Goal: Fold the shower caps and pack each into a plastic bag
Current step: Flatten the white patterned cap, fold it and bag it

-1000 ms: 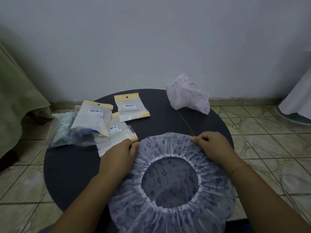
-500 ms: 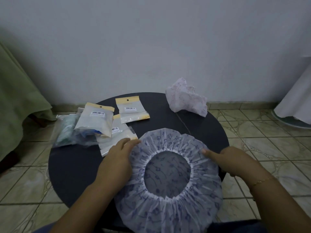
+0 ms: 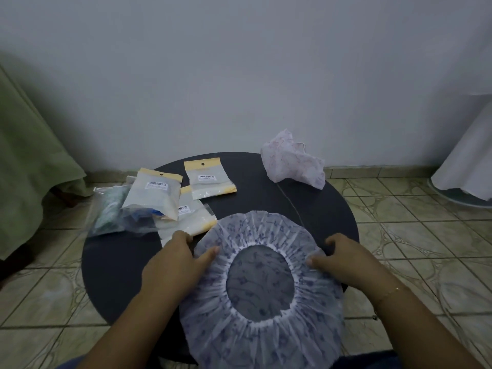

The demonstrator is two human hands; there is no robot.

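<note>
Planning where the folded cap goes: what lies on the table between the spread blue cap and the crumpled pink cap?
In the head view, only bare dark table and a thin thread.

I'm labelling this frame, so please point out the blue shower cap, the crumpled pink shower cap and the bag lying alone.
blue shower cap (image 3: 255, 230), head view, far pleated rim.
pink shower cap (image 3: 290, 163), head view, crumpled middle.
lone bag (image 3: 210, 186), head view, clear middle.
</note>
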